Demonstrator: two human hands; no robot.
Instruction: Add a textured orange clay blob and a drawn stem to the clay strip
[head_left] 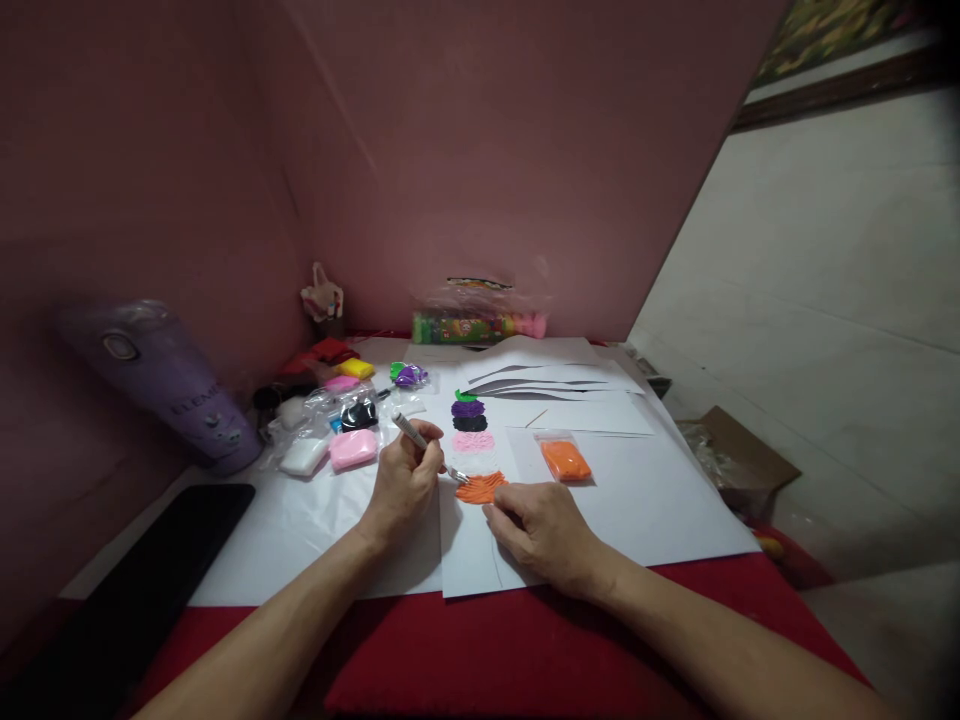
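My left hand (pixel 405 472) is closed around a pen-shaped tool (pixel 411 432) with a pale barrel and a silvery tip. The tip rests at the upper left of an orange clay patch (pixel 480 488), which is marked with ridged lines. At the patch's lower right edge, my right hand (pixel 544 530) lies on the paper with curled fingers; anything inside them is hidden. Above the orange, a column of clay runs up the white sheet (pixel 637 500): a faint white patch (pixel 474 463), a pink patch (pixel 474 441), a black patch (pixel 470 423), a purple patch (pixel 468 408) and a green piece (pixel 466 395).
An orange clay packet (pixel 566 460) and a thin stick (pixel 536 419) lie to the right. Several clay packets, one pink (pixel 354 449), sit left. Beyond are a purple bottle (pixel 180 390), a black phone-like slab (pixel 180 540), curled papers (pixel 540 380) and a colourful pack (pixel 480 326) by the wall.
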